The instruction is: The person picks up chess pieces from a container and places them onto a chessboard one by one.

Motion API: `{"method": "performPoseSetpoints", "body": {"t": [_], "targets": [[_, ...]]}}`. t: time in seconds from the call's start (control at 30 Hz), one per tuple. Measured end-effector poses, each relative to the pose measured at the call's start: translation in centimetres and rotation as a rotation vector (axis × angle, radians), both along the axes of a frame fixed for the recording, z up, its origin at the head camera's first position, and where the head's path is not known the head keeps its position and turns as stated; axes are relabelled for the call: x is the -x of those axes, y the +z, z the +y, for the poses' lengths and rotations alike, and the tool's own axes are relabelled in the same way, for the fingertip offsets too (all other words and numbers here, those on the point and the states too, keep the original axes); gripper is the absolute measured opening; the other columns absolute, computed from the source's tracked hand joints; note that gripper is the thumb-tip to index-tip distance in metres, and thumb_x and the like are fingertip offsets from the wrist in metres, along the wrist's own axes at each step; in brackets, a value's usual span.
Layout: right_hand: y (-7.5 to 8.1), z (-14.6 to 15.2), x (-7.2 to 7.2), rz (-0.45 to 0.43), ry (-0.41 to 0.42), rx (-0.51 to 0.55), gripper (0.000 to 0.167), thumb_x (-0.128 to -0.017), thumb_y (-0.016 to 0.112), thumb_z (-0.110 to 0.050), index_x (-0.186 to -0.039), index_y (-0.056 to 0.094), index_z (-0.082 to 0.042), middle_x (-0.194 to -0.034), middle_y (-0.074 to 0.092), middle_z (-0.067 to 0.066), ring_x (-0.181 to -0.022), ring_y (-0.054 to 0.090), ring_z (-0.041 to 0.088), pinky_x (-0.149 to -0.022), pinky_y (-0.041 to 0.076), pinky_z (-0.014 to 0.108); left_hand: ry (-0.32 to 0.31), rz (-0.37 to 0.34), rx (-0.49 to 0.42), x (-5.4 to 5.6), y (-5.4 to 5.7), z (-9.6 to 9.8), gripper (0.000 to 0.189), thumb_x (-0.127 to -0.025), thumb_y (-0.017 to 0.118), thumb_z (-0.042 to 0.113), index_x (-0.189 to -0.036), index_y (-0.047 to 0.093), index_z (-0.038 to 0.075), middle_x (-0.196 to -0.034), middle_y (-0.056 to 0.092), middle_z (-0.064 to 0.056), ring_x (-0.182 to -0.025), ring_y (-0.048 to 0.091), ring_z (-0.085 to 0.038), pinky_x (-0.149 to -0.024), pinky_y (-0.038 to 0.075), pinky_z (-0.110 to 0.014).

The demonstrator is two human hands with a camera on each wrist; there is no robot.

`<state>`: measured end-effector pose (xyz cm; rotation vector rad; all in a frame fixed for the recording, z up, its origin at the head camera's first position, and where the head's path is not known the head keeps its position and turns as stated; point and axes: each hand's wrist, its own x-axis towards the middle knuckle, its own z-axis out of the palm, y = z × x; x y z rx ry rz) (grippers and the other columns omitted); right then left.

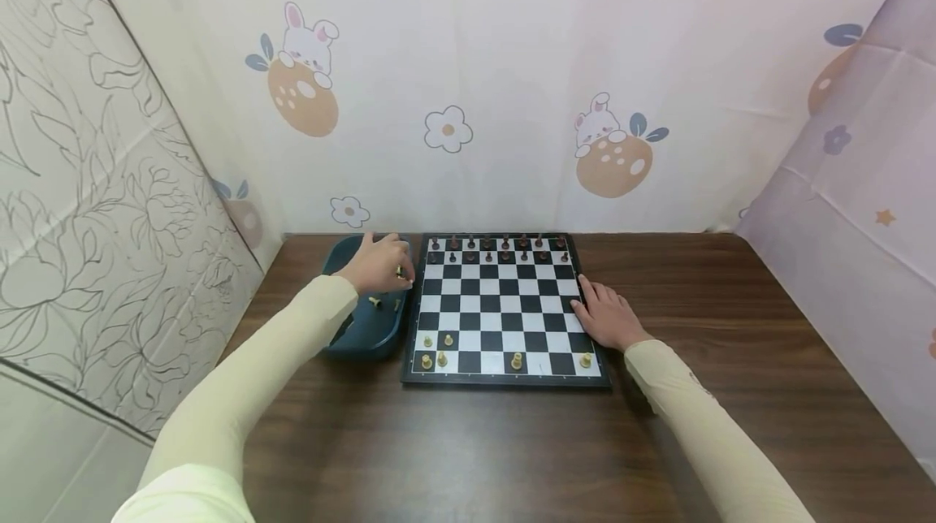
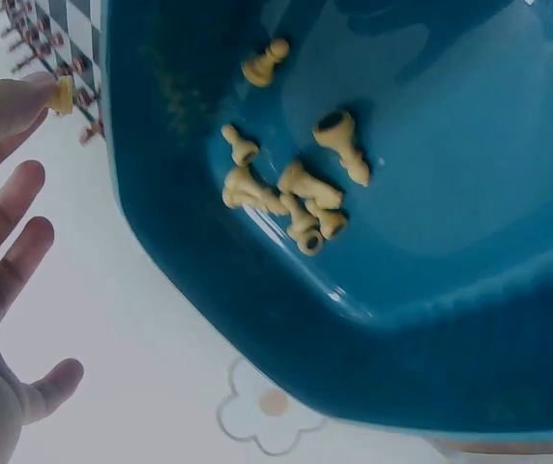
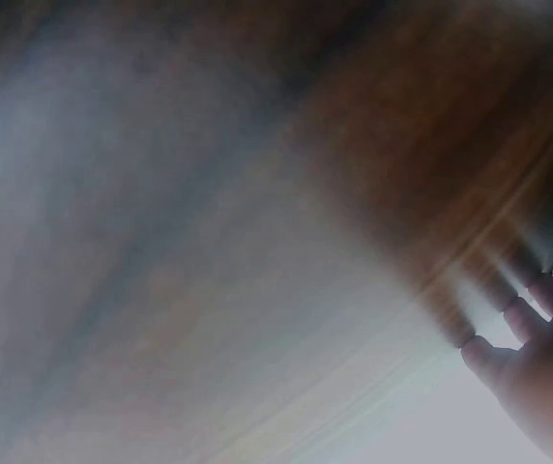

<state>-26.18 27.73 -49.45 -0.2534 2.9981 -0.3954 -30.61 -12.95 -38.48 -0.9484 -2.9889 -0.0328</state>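
My left hand (image 1: 376, 265) is over the blue plastic tray (image 1: 363, 344) left of the chessboard (image 1: 504, 382). Its fingertips pinch a pale yellow chess piece (image 2: 62, 96), mostly hidden by the fingers, so its kind cannot be told. Several more yellow pieces (image 2: 305, 184) lie tipped over inside the tray. Flat on the board's right edge rests my right hand (image 1: 608, 316), holding nothing. Several yellow pieces stand on the near rows, among them one near the middle (image 1: 517, 360) and one at the right corner (image 1: 586, 360). Dark red-brown pieces (image 1: 505, 256) fill the two far rows.
Board and tray sit on a dark brown wooden table (image 1: 468, 442). A pale curtain (image 1: 504, 44) with rabbit and flower prints hangs right behind them. At the left stands a panel (image 1: 110, 141) with line-drawn flowers.
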Motion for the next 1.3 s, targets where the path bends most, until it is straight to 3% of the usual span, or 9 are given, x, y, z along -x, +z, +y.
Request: {"method": "performPoseSetpoints", "body": {"t": [0.4,0.63,0.8,1.13,1.3], "targets": [[-0.2,0.1,0.1,0.005,0.003,0.000,0.067,-0.101,0.031,-0.040,-0.150,0.013,0.002,-0.145,0.026,0.032,-0.132,0.024,0.048,-0.106,0.016,0.061,-0.112,0.002,0.032,-1.7,-0.5,3.5,0.003,-0.076,0.078,0.029,-0.078,0.077,0.027,-0.092,0.061,0.009,-0.099,0.047,-0.014,-0.102,0.019,-0.062],[0.0,0.0,0.1,0.001,0.004,0.003,0.066,-0.101,0.031,-0.039,-0.150,0.013,0.003,-0.145,0.026,0.032,-0.132,0.024,0.048,-0.106,0.016,0.061,-0.198,-0.018,0.028,-2.6,-1.3,5.4,0.004,-0.077,0.078,0.033,-0.078,0.076,0.029,-0.091,0.061,0.011,-0.099,0.048,-0.013,-0.101,0.022,-0.062],[-0.1,0.0,0.1,0.002,0.001,0.000,0.066,-0.101,0.031,-0.039,-0.150,0.013,0.002,-0.145,0.026,0.032,-0.132,0.024,0.048,-0.106,0.016,0.061,-0.221,-0.060,0.007,-3.4,-1.7,6.7,0.004,-0.077,0.078,0.032,-0.078,0.076,0.028,-0.090,0.060,0.011,-0.097,0.049,-0.012,-0.102,0.022,-0.061],[-0.1,0.0,0.1,0.003,-0.011,0.004,0.067,-0.101,0.032,-0.040,-0.150,0.014,0.002,-0.145,0.027,0.031,-0.132,0.025,0.047,-0.106,0.017,0.061,-0.281,-0.112,-0.010,-3.8,-3.5,8.4,0.004,-0.078,0.077,0.034,-0.080,0.076,0.030,-0.092,0.059,0.013,-0.100,0.048,-0.011,-0.102,0.022,-0.062],[-0.2,0.0,0.1,0.006,-0.006,-0.002,0.067,-0.101,0.033,-0.039,-0.150,0.014,0.002,-0.145,0.027,0.032,-0.132,0.026,0.047,-0.106,0.017,0.061,-0.273,-0.128,-0.011,-4.1,-4.0,8.8,0.004,-0.077,0.078,0.033,-0.079,0.076,0.030,-0.090,0.059,0.015,-0.100,0.048,-0.010,-0.102,0.022,-0.062]]}}
